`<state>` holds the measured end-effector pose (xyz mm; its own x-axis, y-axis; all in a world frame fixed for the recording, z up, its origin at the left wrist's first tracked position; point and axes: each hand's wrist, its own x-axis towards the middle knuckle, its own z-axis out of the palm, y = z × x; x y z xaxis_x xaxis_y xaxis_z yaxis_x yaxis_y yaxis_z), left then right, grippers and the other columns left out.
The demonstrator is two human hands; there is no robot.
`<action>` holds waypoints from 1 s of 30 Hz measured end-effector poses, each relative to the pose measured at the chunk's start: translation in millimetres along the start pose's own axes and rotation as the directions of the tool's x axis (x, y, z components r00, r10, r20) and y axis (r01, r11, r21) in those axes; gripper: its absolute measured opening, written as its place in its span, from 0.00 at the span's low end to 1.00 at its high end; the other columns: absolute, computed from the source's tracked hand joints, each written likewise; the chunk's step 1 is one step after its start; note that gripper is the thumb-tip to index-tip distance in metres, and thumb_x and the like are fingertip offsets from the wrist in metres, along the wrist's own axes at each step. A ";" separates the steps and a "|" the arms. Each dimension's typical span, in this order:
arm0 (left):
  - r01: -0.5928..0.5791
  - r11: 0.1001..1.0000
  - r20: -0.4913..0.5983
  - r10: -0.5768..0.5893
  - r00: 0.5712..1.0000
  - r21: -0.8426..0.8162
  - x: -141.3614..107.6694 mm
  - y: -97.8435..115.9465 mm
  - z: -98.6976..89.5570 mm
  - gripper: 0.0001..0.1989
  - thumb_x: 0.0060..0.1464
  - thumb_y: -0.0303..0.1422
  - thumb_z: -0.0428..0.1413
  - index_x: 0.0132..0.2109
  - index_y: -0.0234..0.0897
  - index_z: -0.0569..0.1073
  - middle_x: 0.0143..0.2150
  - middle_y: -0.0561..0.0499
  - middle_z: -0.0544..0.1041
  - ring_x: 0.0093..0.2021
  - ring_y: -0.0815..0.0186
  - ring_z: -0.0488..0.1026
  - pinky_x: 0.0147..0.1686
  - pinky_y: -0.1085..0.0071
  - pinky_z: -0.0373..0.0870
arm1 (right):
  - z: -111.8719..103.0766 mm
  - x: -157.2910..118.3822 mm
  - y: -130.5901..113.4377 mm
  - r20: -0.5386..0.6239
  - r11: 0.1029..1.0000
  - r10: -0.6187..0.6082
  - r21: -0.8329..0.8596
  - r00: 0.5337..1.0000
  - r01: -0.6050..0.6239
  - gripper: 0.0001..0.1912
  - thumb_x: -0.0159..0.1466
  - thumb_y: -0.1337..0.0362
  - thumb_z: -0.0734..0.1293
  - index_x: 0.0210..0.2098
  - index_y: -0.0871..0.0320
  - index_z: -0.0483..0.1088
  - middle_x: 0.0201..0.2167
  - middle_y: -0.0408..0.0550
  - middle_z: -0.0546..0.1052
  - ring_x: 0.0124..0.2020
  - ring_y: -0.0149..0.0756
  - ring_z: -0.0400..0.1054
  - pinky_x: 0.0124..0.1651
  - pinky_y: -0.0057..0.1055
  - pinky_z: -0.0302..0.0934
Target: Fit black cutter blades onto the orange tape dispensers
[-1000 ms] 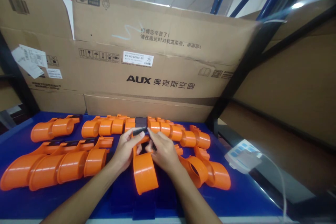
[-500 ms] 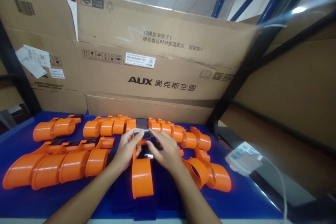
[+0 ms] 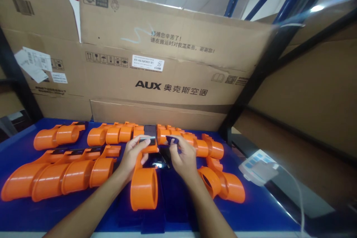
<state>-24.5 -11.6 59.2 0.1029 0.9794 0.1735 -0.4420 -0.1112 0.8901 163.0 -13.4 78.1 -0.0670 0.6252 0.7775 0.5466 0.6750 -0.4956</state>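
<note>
My left hand (image 3: 133,155) is closed on an orange holder (image 3: 144,189), whose round ring hangs below the fingers. A small dark piece with a pale edge (image 3: 147,141) lies at its top, under my left thumb. Just to the right, my right hand (image 3: 182,156) pinches a small dark blue piece (image 3: 172,140), apart from the holder. Between and below the hands, a shiny black object (image 3: 158,161) rests on the blue surface. Behind my left hand stands a dark rectangular box (image 3: 150,130).
Several orange holders (image 3: 78,176) lie in rows on the blue table (image 3: 256,208), left, behind and right. A cardboard sheet (image 3: 167,108) stands across the back. At the right are a white power adapter (image 3: 259,169) with a cable and a black rack post (image 3: 240,108).
My right hand has moved away from the holder to the right, with the dark blue piece now visible in its fingers. The orange holder's ring has swung slightly left.
</note>
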 end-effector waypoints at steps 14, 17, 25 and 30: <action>0.029 0.998 -0.129 -0.037 0.991 -0.064 7.7 -4.3 -6.5 0.22 0.49 0.46 0.66 0.43 0.33 0.76 0.26 0.49 0.79 0.13 0.75 0.61 0.15 0.75 0.52 | 9.6 0.0 15.9 0.324 0.929 0.249 -0.347 0.913 -0.130 0.07 0.59 0.70 0.67 0.36 0.54 0.75 0.37 0.47 0.80 0.42 0.43 0.72 0.46 0.35 0.62; 0.049 0.997 -0.119 -0.056 0.991 -0.057 7.7 -5.6 -6.6 0.23 0.49 0.46 0.66 0.44 0.33 0.76 0.31 0.45 0.82 0.13 0.75 0.61 0.15 0.75 0.53 | 8.8 0.2 14.6 0.325 0.922 0.265 -0.361 0.908 -0.140 0.07 0.59 0.70 0.67 0.36 0.54 0.75 0.35 0.46 0.79 0.41 0.43 0.72 0.45 0.35 0.62; 0.060 0.996 -0.133 -0.068 0.989 -0.063 5.9 -4.3 -4.7 0.23 0.48 0.45 0.67 0.45 0.33 0.76 0.33 0.42 0.83 0.14 0.75 0.62 0.15 0.75 0.52 | 6.0 -1.1 9.6 0.367 0.934 0.242 -0.338 0.898 -0.113 0.11 0.57 0.69 0.68 0.40 0.53 0.75 0.40 0.47 0.79 0.44 0.43 0.71 0.47 0.36 0.62; 0.059 0.997 -0.132 -0.066 0.989 -0.058 5.9 -4.6 -4.6 0.23 0.48 0.45 0.67 0.45 0.33 0.77 0.33 0.42 0.83 0.14 0.75 0.62 0.15 0.75 0.53 | 5.4 0.6 7.8 0.358 0.943 0.223 -0.314 0.907 -0.108 0.08 0.59 0.68 0.68 0.39 0.54 0.74 0.39 0.47 0.78 0.44 0.43 0.71 0.46 0.36 0.62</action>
<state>-25.9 -4.6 54.2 0.0134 0.9983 0.0570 -0.4857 -0.0433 0.8731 162.7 -5.7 72.6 -0.2378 0.8578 0.4556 0.7849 0.4460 -0.4301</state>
